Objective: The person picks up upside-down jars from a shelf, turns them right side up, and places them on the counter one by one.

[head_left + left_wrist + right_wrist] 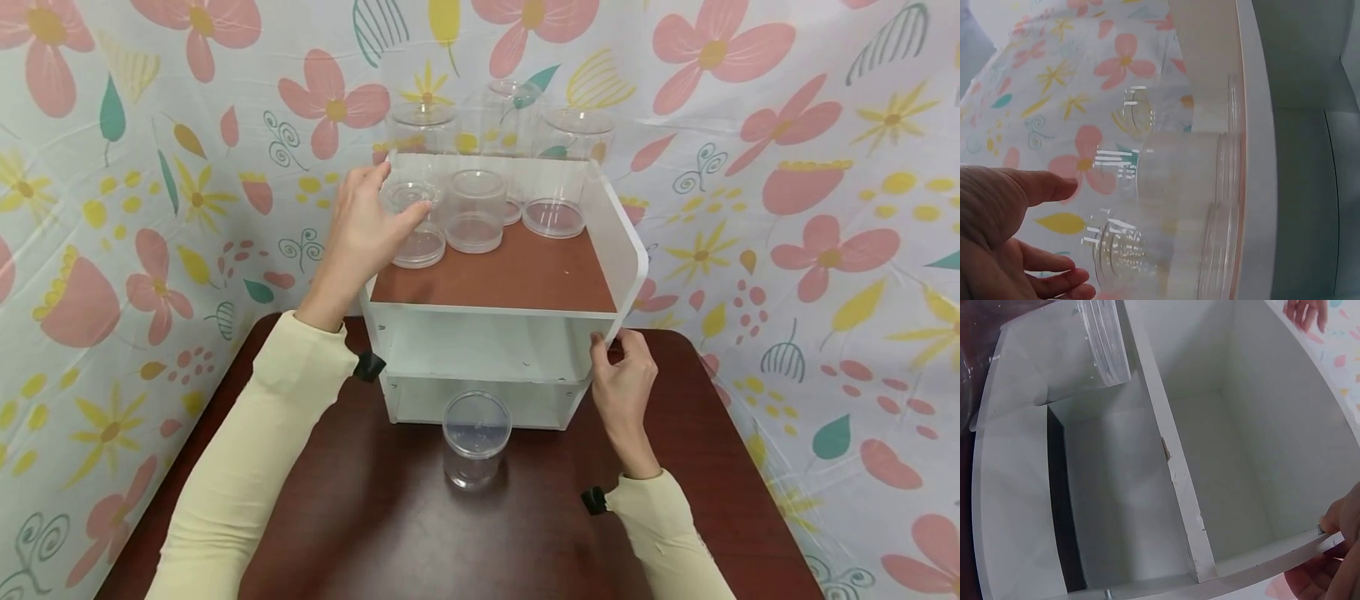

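My left hand [365, 221] is beside the front-left clear jar [415, 247] on top of the white shelf unit [498, 311]. Its thumb and fingers are spread apart, and the left wrist view shows a gap between the fingertips [1069, 187] and the jar [1129, 250]. My right hand [624, 379] pinches the edge of the unit's right side panel [626, 250]. Another jar [467, 236] stands close by the first. Several jars on top appear to rest with their ridged, lid-like ends down.
A lidded clear jar [476, 454] stands upright on the dark wooden table [420, 542], in front of the lower compartment. Taller clear jars [555, 218] stand at the back of the brown top board [510, 271]. Flowered cloth [847, 208] hangs close behind and along both sides.
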`<move>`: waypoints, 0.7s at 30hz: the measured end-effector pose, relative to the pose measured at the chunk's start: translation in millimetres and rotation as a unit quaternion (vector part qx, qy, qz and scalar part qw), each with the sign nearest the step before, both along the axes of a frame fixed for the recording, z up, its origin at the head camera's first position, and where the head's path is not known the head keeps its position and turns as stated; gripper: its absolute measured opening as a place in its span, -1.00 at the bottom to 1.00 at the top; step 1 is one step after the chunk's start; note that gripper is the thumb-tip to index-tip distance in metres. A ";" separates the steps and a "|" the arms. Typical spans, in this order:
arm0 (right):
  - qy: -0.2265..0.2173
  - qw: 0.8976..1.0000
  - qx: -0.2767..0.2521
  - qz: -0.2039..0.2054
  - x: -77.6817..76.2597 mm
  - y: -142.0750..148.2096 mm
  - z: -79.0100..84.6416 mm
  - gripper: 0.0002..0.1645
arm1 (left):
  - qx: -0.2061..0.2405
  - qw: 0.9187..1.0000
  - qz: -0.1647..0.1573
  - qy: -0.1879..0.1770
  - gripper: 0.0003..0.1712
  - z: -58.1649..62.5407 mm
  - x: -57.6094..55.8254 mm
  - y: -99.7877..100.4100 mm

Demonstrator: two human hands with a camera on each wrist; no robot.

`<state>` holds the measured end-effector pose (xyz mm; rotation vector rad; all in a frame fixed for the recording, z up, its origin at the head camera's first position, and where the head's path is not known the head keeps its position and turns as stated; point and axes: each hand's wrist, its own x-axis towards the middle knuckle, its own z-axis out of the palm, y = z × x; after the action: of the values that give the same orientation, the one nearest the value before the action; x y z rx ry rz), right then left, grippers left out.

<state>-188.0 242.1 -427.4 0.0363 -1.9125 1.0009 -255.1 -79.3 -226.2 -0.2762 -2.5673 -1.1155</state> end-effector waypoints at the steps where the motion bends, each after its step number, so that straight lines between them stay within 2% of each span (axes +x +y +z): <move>1: -0.001 1.000 0.001 -0.001 0.1 0.1 -0.1 -0.91 | -0.005 1.000 0.001 -0.005 -0.08 0.4 -2.4 -0.6; 11: -0.011 1.000 0.003 -0.004 0.8 0.4 0.1 -0.91 | -0.077 0.994 -0.011 -0.071 0.03 6.3 -16.7 -5.0; 21: -0.007 1.000 0.007 -0.003 1.1 0.2 1.0 -0.91 | -0.113 0.987 -0.019 -0.110 0.08 9.7 -23.9 -3.6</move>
<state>-186.9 242.3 -426.5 0.0304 -1.9314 0.9862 -279.0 -82.9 -216.6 -0.2689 -2.9012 -0.9107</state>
